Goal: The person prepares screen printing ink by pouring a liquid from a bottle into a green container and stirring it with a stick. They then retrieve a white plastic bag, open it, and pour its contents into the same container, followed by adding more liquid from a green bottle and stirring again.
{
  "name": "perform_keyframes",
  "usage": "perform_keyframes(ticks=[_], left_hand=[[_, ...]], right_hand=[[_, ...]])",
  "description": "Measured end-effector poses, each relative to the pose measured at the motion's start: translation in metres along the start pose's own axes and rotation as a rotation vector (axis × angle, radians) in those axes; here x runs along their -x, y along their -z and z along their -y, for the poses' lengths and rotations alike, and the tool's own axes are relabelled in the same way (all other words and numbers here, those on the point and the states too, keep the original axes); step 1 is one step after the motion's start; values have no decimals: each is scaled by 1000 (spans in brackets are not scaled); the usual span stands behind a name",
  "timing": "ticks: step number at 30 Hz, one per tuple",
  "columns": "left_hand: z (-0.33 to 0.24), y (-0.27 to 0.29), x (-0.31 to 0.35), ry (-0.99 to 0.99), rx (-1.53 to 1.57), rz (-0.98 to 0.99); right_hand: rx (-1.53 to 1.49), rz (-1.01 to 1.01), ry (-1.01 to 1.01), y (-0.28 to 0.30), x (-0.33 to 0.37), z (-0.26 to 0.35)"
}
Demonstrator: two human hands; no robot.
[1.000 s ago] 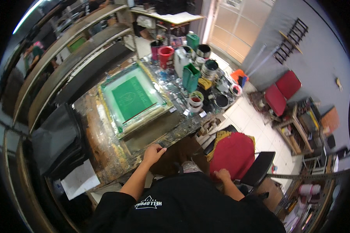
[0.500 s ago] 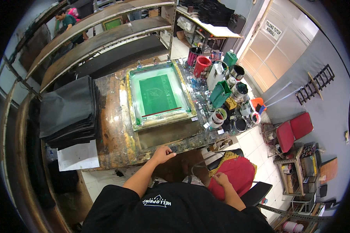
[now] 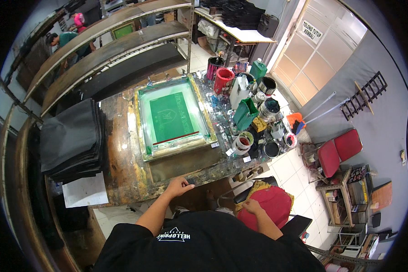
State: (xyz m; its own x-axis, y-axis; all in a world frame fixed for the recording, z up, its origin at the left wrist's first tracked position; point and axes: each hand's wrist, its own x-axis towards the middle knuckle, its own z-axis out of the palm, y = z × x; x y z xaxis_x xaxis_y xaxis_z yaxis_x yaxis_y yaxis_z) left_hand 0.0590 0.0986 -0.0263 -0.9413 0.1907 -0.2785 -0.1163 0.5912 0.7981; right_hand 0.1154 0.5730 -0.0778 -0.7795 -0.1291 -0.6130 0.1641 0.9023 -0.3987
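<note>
My left hand [image 3: 179, 186] hovers at the front edge of the worktable [image 3: 127, 179], its fingers loosely bent and thumb apart, with nothing seen in it. Over the round red seat cover [image 3: 271, 206] is my right hand [image 3: 253, 207], fingers slightly curled and no object visible; whether it touches the cover I cannot tell. Beyond my left hand, a screen-printing frame [image 3: 206, 100] lies flat on the table. Its mesh carries a green stencil [image 3: 170, 120] with pale lettering and a crest, and a dark red strip [image 3: 176, 138] runs along its near end.
Stacked black sheets [image 3: 70, 136] sit at the table's left, above white paper [image 3: 86, 191]. Ink pots and jugs, including a red bucket [image 3: 224, 81] and green jug [image 3: 245, 113], crowd the right side. A shelf rack [image 3: 122, 50] stands behind; a red chair [image 3: 327, 159] stands right.
My view has shifted, so the table and its contents appear farther left. Both hands keep nearly the same pose. In the background, a person in green has bent lower.
</note>
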Motion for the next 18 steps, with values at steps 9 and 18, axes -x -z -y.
perform_keyframes(ticks=[9,18], left_hand=[[-10,3,2,82,-3,23],[-3,-2,8,69,55,-29]], right_hand=[[44,-21,-59,12,-15,-16],[48,65,19,10,-24,13]])
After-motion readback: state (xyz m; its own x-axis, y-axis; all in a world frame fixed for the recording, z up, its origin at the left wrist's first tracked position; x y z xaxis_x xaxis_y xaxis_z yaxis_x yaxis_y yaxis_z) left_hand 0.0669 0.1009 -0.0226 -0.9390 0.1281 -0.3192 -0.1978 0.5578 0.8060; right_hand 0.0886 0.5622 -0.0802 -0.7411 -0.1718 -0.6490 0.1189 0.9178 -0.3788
